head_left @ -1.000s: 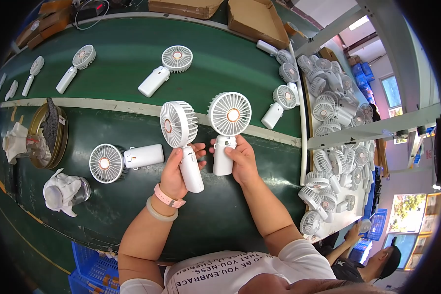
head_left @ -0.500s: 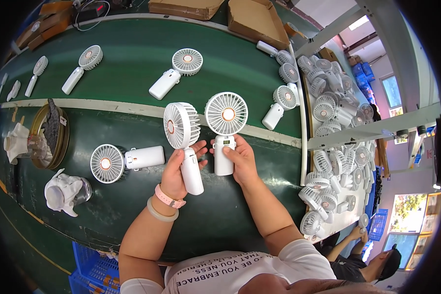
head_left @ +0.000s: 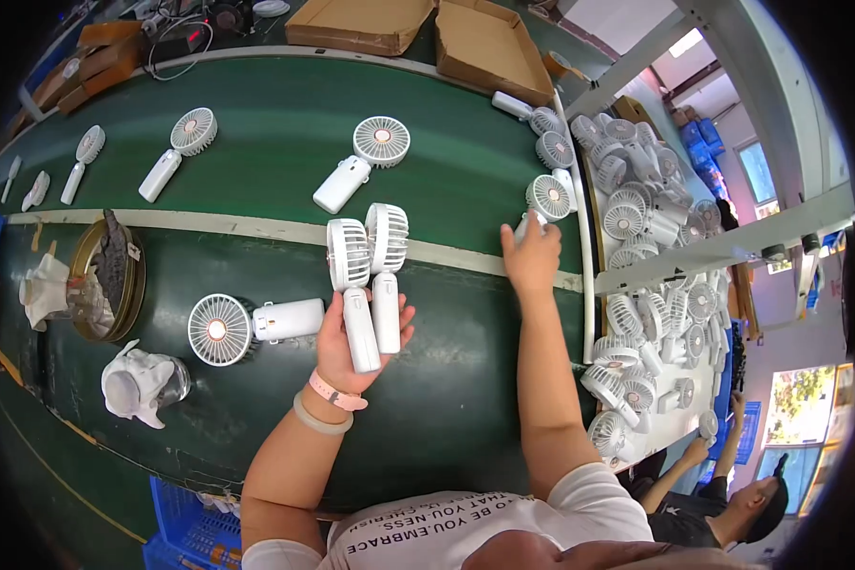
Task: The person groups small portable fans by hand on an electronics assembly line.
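My left hand [head_left: 353, 344] grips two white hand-held fans [head_left: 366, 275] side by side by their handles, heads up, above the dark green belt [head_left: 446, 399]. My right hand [head_left: 532, 255] reaches forward and right, with its fingers over the handle of another white fan [head_left: 547, 199] lying near the belt's right edge. Whether the fingers are closed on that handle is hidden. A fourth white fan [head_left: 247, 326] lies on its side just left of my left hand.
More white fans lie on the far lane [head_left: 363, 160] [head_left: 176, 150] [head_left: 84, 160]. A heap of several fans [head_left: 646, 237] fills the table at right. A round tin with cloth [head_left: 104, 280], a rag-wrapped jar [head_left: 142, 385], cardboard boxes [head_left: 418, 28], and another person [head_left: 731, 494] at lower right.
My right hand let go of its fan, which now sits in my left hand beside the first, and reached out to the fan at the right. The far-lane fans moved right.
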Demonstrator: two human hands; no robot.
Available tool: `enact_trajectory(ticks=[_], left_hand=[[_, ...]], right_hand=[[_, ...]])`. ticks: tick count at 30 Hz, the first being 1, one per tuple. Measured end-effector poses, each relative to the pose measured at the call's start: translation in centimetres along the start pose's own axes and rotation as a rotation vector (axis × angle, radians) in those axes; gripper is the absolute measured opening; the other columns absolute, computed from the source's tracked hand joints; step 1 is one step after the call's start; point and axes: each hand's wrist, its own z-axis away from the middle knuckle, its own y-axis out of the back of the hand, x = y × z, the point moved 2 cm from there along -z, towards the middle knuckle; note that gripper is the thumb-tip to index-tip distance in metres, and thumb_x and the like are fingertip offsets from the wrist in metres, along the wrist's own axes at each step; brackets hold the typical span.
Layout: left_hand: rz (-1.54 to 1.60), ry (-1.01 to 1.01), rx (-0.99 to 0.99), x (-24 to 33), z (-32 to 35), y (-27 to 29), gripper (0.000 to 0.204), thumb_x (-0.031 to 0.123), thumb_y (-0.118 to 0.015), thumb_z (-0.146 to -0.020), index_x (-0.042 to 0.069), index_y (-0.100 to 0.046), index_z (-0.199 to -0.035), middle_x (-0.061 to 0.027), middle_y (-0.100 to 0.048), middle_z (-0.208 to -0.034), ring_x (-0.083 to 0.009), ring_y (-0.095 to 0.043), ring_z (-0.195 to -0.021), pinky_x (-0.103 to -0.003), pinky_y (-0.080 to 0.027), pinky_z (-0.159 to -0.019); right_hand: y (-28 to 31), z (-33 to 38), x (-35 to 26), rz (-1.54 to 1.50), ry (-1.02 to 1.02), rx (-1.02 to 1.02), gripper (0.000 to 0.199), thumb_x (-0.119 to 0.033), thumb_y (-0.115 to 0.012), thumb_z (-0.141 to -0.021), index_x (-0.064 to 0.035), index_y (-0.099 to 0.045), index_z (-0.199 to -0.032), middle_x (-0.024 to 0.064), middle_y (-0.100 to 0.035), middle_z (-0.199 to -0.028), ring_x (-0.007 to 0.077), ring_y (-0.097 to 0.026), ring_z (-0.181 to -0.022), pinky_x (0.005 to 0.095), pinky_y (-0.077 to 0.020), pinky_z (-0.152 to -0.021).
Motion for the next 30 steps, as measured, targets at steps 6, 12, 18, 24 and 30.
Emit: enact_trajectory(ticks=[6,12,18,24,30], left_hand=[[-0.057,0.015,0.018,-0.2,0.0,-0.4,0.047,0.051,-0.036,-0.09,0.014,-0.056,-0.11,-0.0146,-0.058,-0.11,-0.0334,-0.053,-0.107,-0.046,-0.041,-0.091],[-0.008,0.102,-0.037,0.1,0.1,-0.4,0.063,0.056,-0.034,-0.087,0.005,-0.046,-0.122,-0.0136,-0.06,-0.102,-0.0298,-0.057,-0.098,-0.044,-0.044,-0.086],[-0.075,0.097,-0.024,-0.1,0.3,-1.1,0.06,0.052,-0.037,-0.083,0.006,-0.048,-0.119,-0.0118,-0.059,-0.094,-0.0262,-0.058,-0.091,-0.045,-0.046,-0.083],[-0.072,0.079,-0.196,-0.4,0.4,-1.3,0.064,0.055,-0.042,-0.079,0.004,-0.049,-0.117,-0.0138,-0.057,-0.102,-0.0271,-0.057,-0.095,-0.047,-0.045,-0.087],[-0.073,0.054,-0.129,-0.2,0.6,-0.8,0.065,0.054,-0.043,-0.078,0.002,-0.049,-0.117,-0.015,-0.057,-0.106,-0.0288,-0.056,-0.098,-0.046,-0.045,-0.088]], right_hand=[[-2.1,-2.6,2.3,0.0,-0.303,-0.131,0.071,-0.037,-0.066,-0.073,0.0003,-0.037,-0.127,0.0238,-0.045,-0.113,0.0376,-0.054,-0.094,0.0441,-0.0461,-0.079],[-0.4,1.4,0.3,-2.435,-0.67,-0.773,0.05,-0.019,-0.046,-0.08,0.0061,-0.039,-0.123,0.0242,-0.048,-0.115,0.03,-0.057,-0.088,0.037,-0.051,-0.074],[3.2,8.6,-4.5,-2.572,-0.476,-1.279,0.051,-0.033,-0.046,-0.082,-0.0076,-0.04,-0.126,0.0165,-0.045,-0.112,0.02,-0.044,-0.072,0.0298,-0.0394,-0.061],[2.4,9.5,-5.2,-2.416,-0.298,-1.221,0.057,-0.053,-0.031,-0.09,-0.007,-0.046,-0.119,0.0137,-0.05,-0.106,0.021,-0.046,-0.073,0.0307,-0.0359,-0.057],[3.2,10.1,-5.8,-2.257,-0.276,-1.097,0.043,-0.024,-0.06,-0.083,-0.0025,-0.044,-0.115,0.0096,-0.048,-0.095,0.0207,-0.051,-0.079,0.0413,-0.0524,-0.076]])
